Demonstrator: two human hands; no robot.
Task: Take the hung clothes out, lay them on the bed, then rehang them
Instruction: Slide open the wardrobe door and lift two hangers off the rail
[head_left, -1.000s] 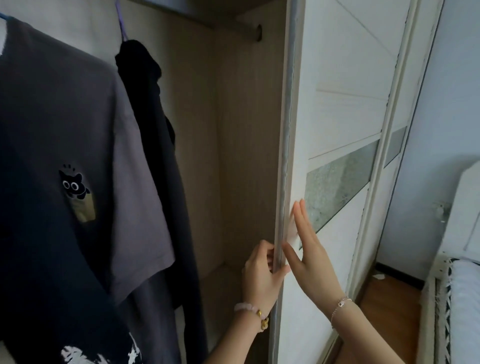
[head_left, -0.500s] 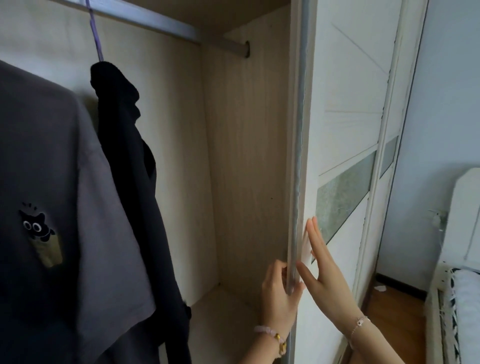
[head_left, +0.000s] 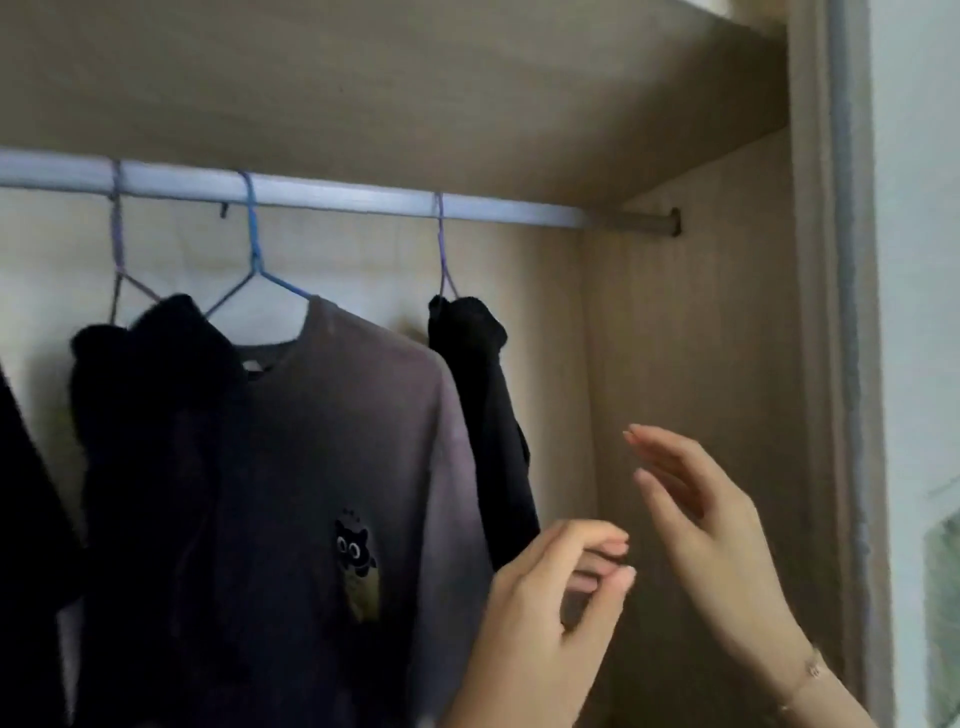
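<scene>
L fingers (head_left: 597, 540): bent in loosely, thumb tip close under the fingertips with a small gap. Nothing seen btwn them, tho blur makes that hard to swear to.
L hand (head_left: 540, 623): raised, low centre-right of view, in front of the grey tee's sleeve edge. Touching the cloth or just shy of it, can't tell.
R fingers (head_left: 675, 457): straight, a little spread, tips pointing up-left, holding nothing.
R hand (head_left: 717, 545): in the air, palm facing left, above and just right of the L hand and apart from it. The side panel is behind it.
Bracelet (head_left: 813, 670): thin chain on the R wrist.
Grey tee (head_left: 337, 441): the garment nearest the hands, hanging front-on from the blue hanger (head_left: 254, 260), small cat print low on the chest.
Black garment (head_left: 478, 389): narrow, bunched at the top on a purple hanger (head_left: 441, 249). Hangs btwn the tee and the side panel, last on the rail's R end.
Black top (head_left: 145, 415): left of the tee on a 2nd purple hanger (head_left: 117, 249), overlapping the tee's near shoulder.
Dark cloth (head_left: 21, 519): just a strip at the far L edge, its hanger out of view.
Rail (head_left: 337, 197): pale metal, runs across under the top board, all three hooks over it, R end fixed into the side panel.
Side panel (head_left: 691, 338): light wood grain, wardrobe's R wall.
Top board (head_left: 363, 78): same wood, directly above the rail.
Door edge (head_left: 852, 312): grey upright strip at far R, white door face beyond it.
</scene>
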